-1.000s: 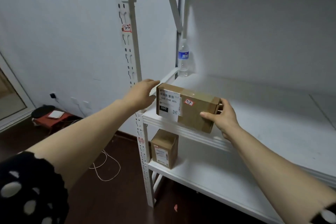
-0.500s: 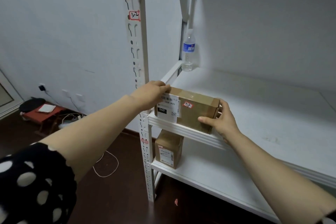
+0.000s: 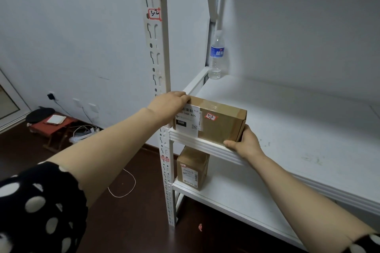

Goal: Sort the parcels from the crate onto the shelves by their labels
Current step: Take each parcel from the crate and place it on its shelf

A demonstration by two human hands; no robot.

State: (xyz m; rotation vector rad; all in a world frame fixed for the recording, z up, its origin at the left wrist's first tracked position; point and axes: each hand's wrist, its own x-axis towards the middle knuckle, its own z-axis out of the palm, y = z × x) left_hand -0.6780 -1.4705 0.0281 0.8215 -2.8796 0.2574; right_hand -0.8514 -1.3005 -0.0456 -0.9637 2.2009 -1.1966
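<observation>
A brown cardboard parcel (image 3: 216,122) with a white shipping label and a red-edged "3-2" sticker lies at the front left corner of the middle shelf (image 3: 287,121). My left hand (image 3: 167,104) grips its left end, fingers curled over the top edge. My right hand (image 3: 244,142) holds its right end, thumb along the front bottom edge. The shelf post (image 3: 157,51) carries a matching "3-2" tag (image 3: 154,14). A second, smaller brown parcel (image 3: 192,168) stands on the lower shelf (image 3: 236,197).
A water bottle (image 3: 216,55) stands at the back left corner of the middle shelf. On the dark floor to the left are a low red stool (image 3: 51,124), a power strip with cables (image 3: 82,132) and a loose white cord (image 3: 125,187).
The parcel has gone down and back from above the shelf edge onto the middle shelf, both hands staying on its ends. My view has moved closer and tilted down.
</observation>
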